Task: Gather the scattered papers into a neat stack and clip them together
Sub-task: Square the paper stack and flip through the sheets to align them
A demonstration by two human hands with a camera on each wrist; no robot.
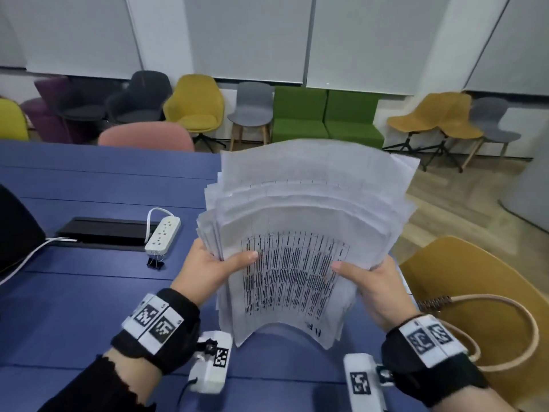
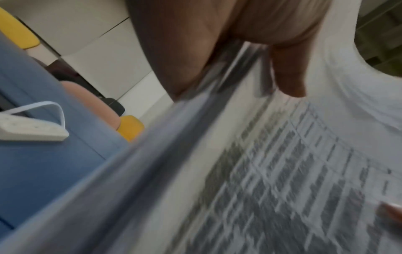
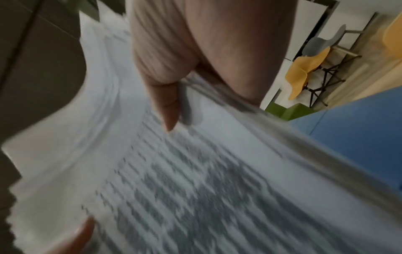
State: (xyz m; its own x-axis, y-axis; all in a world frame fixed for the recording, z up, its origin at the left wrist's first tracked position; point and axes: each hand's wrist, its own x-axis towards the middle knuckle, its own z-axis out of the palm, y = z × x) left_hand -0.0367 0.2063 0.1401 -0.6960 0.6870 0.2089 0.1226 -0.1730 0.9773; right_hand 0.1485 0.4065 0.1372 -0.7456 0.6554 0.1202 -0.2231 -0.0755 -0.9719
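A thick, uneven sheaf of printed papers (image 1: pixel 300 233) stands upright above the blue table (image 1: pixel 89 307), its sheets fanned and bowed toward me. My left hand (image 1: pixel 217 263) grips the sheaf's left edge, thumb across the front sheet. My right hand (image 1: pixel 368 275) grips the right edge the same way. The left wrist view shows the papers (image 2: pixel 282 163) blurred under my left thumb (image 2: pixel 289 72). In the right wrist view my right thumb (image 3: pixel 167 103) presses on the printed sheet (image 3: pixel 195 180). A black binder clip (image 1: pixel 155 263) lies on the table left of my left hand.
A white power strip (image 1: pixel 162 234) with its cord lies beside the clip, next to a black cable hatch (image 1: pixel 104 233). A dark object sits at the table's left edge. A mustard chair (image 1: pixel 463 292) carrying a bag handle stands at my right. More chairs line the far wall.
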